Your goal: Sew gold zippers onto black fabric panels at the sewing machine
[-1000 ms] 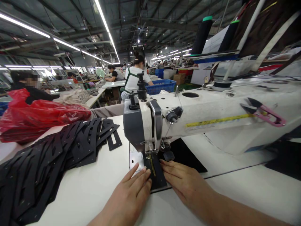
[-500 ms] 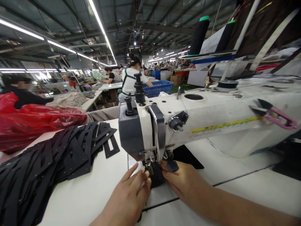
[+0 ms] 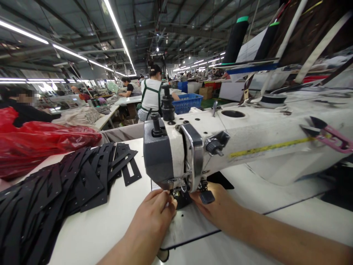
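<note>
Under the needle end of a white sewing machine [image 3: 176, 151] lies a small black piece of material [image 3: 183, 201], mostly covered by the machine foot and my fingers. My left hand [image 3: 153, 215] is closed, its fingertips bunched on the piece's left edge beside the foot. From the other side, my right hand [image 3: 217, 204] has its fingers pressed together at the piece's right edge. A dark metal tab [image 3: 206, 197] of the machine partly hides those fingers, and their tips are out of sight behind it.
Many black cut-out strips [image 3: 82, 176] lie overlapped on the white table at left, beside a red plastic bag [image 3: 49, 136]. Pink-handled snips [image 3: 331, 136] rest on the machine arm. Black thread cones [image 3: 236, 40] stand behind it. Co-workers [image 3: 151, 92] sit further back near a blue basket [image 3: 189, 103].
The black piece has moved away from me, further under the foot. My left fingers have drawn together and moved forward with it; my right hand has shifted slightly forward. The view has turned slightly left.
</note>
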Available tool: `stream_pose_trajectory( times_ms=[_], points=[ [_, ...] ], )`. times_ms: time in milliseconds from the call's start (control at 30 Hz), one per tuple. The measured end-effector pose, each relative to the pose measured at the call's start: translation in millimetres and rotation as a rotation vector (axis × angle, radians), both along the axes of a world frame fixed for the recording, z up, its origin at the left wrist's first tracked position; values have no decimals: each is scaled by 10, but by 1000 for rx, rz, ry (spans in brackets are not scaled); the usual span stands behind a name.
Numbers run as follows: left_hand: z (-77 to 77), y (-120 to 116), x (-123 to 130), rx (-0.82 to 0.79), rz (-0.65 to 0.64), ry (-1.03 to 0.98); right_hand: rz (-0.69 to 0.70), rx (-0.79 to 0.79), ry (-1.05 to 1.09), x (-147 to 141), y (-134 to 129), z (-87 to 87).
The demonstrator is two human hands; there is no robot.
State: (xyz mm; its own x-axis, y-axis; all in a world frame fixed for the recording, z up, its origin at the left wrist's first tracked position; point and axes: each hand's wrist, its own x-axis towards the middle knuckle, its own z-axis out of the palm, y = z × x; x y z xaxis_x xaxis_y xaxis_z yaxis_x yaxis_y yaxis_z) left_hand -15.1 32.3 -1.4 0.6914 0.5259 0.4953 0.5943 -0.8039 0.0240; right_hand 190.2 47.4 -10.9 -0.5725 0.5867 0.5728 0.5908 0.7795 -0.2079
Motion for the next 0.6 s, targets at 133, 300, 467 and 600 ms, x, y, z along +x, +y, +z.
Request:
stream_pose_trajectory(
  times_ms=[133, 300, 467, 600],
  points=[
    [-5, 6, 10, 6, 17, 10, -15, 17, -9, 5, 14, -30],
    [-1, 20, 13, -36, 43, 12, -31, 4, -31, 4, 27, -31],
    [6, 37, 3, -21, 31, 18, -34, 0, -46, -7, 44, -55],
    [-7, 40, -2, 2, 21, 16, -39, 1, -47, 0, 43, -66]
  ],
)
